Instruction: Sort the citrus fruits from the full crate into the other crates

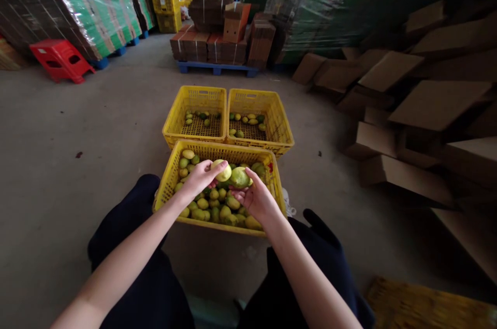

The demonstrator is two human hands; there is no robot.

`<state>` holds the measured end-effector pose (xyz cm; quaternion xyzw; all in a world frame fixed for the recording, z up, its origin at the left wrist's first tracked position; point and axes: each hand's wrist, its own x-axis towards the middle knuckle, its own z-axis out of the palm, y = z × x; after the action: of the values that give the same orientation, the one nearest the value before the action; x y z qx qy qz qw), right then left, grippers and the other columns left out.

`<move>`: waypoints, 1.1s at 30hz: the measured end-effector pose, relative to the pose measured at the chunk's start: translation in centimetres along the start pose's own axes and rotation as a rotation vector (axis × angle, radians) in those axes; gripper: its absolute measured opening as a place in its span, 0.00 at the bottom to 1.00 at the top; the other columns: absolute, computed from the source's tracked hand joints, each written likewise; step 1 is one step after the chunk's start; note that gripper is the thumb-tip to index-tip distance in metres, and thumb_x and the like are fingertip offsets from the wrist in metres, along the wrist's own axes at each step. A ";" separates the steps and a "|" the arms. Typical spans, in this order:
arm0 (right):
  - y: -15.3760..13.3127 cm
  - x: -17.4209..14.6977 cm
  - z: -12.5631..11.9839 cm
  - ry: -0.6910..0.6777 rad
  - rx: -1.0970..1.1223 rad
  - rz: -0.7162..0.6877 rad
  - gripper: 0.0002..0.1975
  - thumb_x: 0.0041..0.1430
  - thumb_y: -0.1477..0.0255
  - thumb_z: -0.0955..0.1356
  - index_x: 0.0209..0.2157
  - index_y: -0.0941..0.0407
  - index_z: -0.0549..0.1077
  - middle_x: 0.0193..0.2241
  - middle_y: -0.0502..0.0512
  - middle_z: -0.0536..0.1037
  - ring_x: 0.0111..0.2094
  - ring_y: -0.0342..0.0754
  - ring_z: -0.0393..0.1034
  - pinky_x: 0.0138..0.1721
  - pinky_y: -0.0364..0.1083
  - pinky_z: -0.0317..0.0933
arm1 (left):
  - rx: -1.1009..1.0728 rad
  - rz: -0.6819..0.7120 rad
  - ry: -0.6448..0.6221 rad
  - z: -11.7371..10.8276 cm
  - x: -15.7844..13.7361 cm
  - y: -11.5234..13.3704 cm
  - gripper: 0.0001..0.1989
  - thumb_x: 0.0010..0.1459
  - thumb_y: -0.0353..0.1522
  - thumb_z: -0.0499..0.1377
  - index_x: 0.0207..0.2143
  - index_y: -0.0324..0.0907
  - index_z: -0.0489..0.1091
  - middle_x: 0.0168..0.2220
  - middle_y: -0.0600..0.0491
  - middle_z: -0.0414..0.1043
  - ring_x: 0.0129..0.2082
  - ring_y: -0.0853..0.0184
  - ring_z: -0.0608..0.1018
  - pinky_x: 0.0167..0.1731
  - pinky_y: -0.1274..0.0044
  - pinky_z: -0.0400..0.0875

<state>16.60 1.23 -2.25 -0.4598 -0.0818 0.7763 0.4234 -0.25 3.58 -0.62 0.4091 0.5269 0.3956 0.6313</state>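
My left hand [204,176] is closed around a pale yellow-green lemon [221,170], thumb on top. Beside it, my right hand [254,191] grips a greener lemon [239,177] between thumb and fingers. Both lemons are held close together above the near yellow crate [277,184], which contains many yellow and green lemons [225,212]. Behind that crate stand two more yellow crates side by side, the left one [171,122] and the right one [285,124], each with several lemons on its floor. Part of the near crate's contents is hidden under my hands.
Loose cardboard boxes [392,163] lie heaped on the right. A blue pallet [217,67] with bundled flat cartons [194,44] stands ahead. At left are a red stool [60,59] and wrapped green stacks [97,2]. A yellow slatted thing [419,305] shows at lower right.
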 end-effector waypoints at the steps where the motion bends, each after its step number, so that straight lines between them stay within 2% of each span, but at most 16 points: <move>1: 0.0 0.1 -0.1 -0.004 0.006 -0.031 0.12 0.60 0.65 0.68 0.31 0.60 0.75 0.20 0.58 0.80 0.18 0.45 0.74 0.21 0.39 0.71 | -0.049 -0.002 -0.013 0.0 0.0 0.2 0.14 0.49 0.39 0.70 0.30 0.37 0.75 0.25 0.52 0.75 0.22 0.71 0.73 0.23 0.80 0.65; 4: -0.2 -0.1 -0.2 0.001 0.021 -0.184 0.06 0.54 0.69 0.71 0.32 0.56 0.72 0.24 0.53 0.80 0.23 0.45 0.76 0.27 0.42 0.73 | -0.197 -0.025 -0.069 0.1 -0.1 0.6 0.15 0.49 0.34 0.70 0.39 0.38 0.77 0.39 0.49 0.78 0.35 0.66 0.77 0.35 0.78 0.71; 5: -0.3 -0.3 -0.1 0.000 0.021 -0.250 0.07 0.51 0.70 0.72 0.32 0.54 0.71 0.26 0.50 0.80 0.25 0.45 0.76 0.29 0.43 0.73 | -0.235 -0.034 -0.093 0.1 -0.1 0.7 0.15 0.49 0.33 0.70 0.41 0.38 0.77 0.41 0.48 0.77 0.38 0.65 0.77 0.38 0.77 0.72; 8: -0.1 -0.9 0.4 -0.035 -0.019 -0.414 0.15 0.45 0.69 0.76 0.33 0.51 0.69 0.30 0.46 0.79 0.32 0.45 0.76 0.32 0.42 0.71 | -0.309 -0.084 -0.154 0.3 -0.2 0.5 0.17 0.51 0.36 0.69 0.42 0.37 0.75 0.42 0.46 0.76 0.42 0.62 0.77 0.41 0.76 0.72; 10: 0.4 -1.0 0.8 -0.061 -0.077 -0.452 0.17 0.44 0.65 0.77 0.35 0.52 0.70 0.31 0.47 0.79 0.35 0.46 0.76 0.33 0.41 0.69 | -0.314 -0.109 -0.150 0.6 -0.4 0.2 0.19 0.51 0.39 0.68 0.43 0.38 0.74 0.40 0.47 0.76 0.41 0.64 0.77 0.39 0.77 0.71; 12: 1.1 -0.7 1.0 -0.071 -0.100 -0.417 0.17 0.45 0.62 0.76 0.34 0.54 0.71 0.30 0.49 0.79 0.36 0.48 0.76 0.32 0.42 0.69 | -0.285 -0.100 -0.104 0.9 -0.4 -0.3 0.19 0.51 0.42 0.68 0.41 0.40 0.73 0.35 0.52 0.75 0.36 0.67 0.77 0.34 0.79 0.70; 14: 1.7 -0.2 1.1 -0.057 -0.063 -0.320 0.15 0.48 0.60 0.75 0.31 0.55 0.72 0.26 0.50 0.79 0.33 0.50 0.76 0.30 0.43 0.69 | -0.268 -0.080 -0.054 1.0 -0.3 -0.7 0.17 0.50 0.43 0.67 0.35 0.41 0.72 0.29 0.55 0.73 0.28 0.70 0.75 0.28 0.80 0.68; 17: 1.9 0.5 1.1 0.002 0.039 -0.195 0.11 0.50 0.63 0.73 0.28 0.56 0.73 0.21 0.50 0.78 0.26 0.48 0.75 0.25 0.43 0.68 | -0.339 -0.125 0.000 0.9 -0.1 -0.6 0.15 0.54 0.43 0.64 0.29 0.40 0.70 0.24 0.56 0.69 0.21 0.72 0.72 0.23 0.79 0.68; 19: 1.6 0.5 1.2 0.016 0.085 -0.192 0.08 0.52 0.66 0.72 0.29 0.56 0.74 0.22 0.50 0.78 0.24 0.46 0.74 0.24 0.42 0.68 | -0.411 -0.173 0.023 0.7 -0.1 -0.3 0.16 0.56 0.44 0.61 0.29 0.39 0.71 0.23 0.55 0.69 0.19 0.72 0.72 0.20 0.78 0.68; 22: 1.1 0.4 1.1 -0.035 0.095 -0.222 0.08 0.55 0.65 0.71 0.31 0.56 0.75 0.24 0.49 0.79 0.25 0.46 0.75 0.24 0.42 0.69 | -0.488 -0.221 0.012 0.6 -0.2 0.2 0.18 0.59 0.44 0.58 0.28 0.38 0.72 0.21 0.55 0.68 0.17 0.72 0.72 0.17 0.80 0.68; 26: 0.9 0.6 0.9 -0.080 0.096 -0.180 0.12 0.57 0.62 0.69 0.30 0.56 0.75 0.22 0.51 0.78 0.26 0.48 0.76 0.26 0.43 0.70 | -0.513 -0.287 -0.003 0.8 -0.2 0.2 0.19 0.60 0.44 0.58 0.29 0.36 0.73 0.21 0.54 0.69 0.16 0.71 0.73 0.14 0.81 0.67; 30: 1.0 0.8 0.8 0.026 0.149 -0.128 0.14 0.60 0.63 0.66 0.26 0.57 0.74 0.17 0.52 0.76 0.21 0.47 0.75 0.25 0.44 0.70 | -0.612 -0.317 0.046 0.9 0.0 0.0 0.16 0.65 0.40 0.53 0.33 0.37 0.73 0.26 0.51 0.75 0.22 0.69 0.78 0.18 0.80 0.73; 33: 1.0 0.5 0.9 0.106 0.184 -0.114 0.14 0.62 0.64 0.64 0.26 0.56 0.73 0.17 0.51 0.76 0.18 0.45 0.72 0.23 0.43 0.70 | -0.691 -0.294 0.090 0.8 0.2 -0.2 0.12 0.64 0.36 0.55 0.31 0.39 0.71 0.27 0.52 0.76 0.24 0.69 0.78 0.23 0.78 0.77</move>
<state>15.19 1.26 -2.56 -0.4541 -0.0136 0.7297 0.5110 0.58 3.63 -0.77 0.0743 0.4428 0.4729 0.7582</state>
